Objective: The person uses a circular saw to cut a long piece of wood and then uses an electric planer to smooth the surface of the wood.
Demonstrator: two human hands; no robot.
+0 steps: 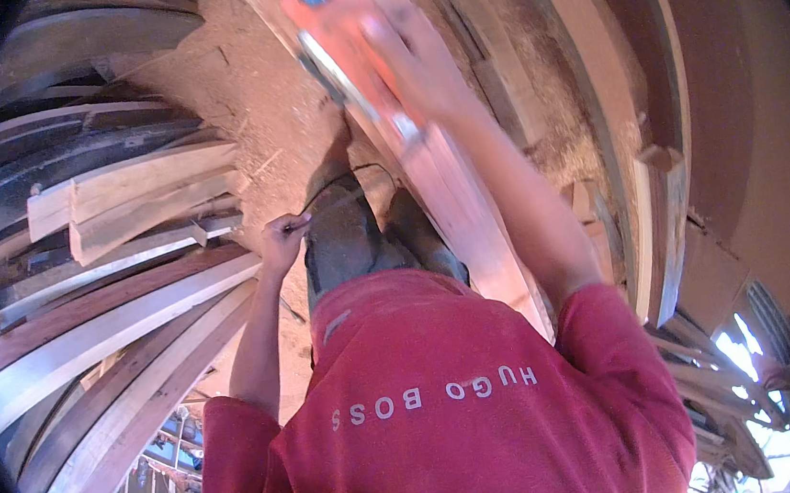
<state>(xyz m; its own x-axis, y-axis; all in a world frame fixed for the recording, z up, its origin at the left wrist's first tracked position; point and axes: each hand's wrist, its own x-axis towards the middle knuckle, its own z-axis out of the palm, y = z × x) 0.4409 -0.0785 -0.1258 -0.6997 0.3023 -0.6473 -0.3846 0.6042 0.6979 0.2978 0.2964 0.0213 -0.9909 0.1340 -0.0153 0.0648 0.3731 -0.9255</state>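
Note:
An orange electric hand planer [334, 36] with a blue knob rests on a long, pale reddish plank [457, 197]. My right hand [414, 57] is closed around the planer's handle, slightly smeared by motion. The plank runs from the top of the view down past my right side, beneath my right forearm. My left hand [283, 239] is held low beside my left leg, its fingers closed. A thin dark cord [335, 183] passes from it across my thighs toward the plank.
Stacked boards and beams [124, 328] fill the left side, with short light offcuts [139, 196] on top. Wood shavings [254, 98] cover the floor ahead. Long timbers [574, 25] stand along the right, with an upright post [658, 228] close to my right elbow.

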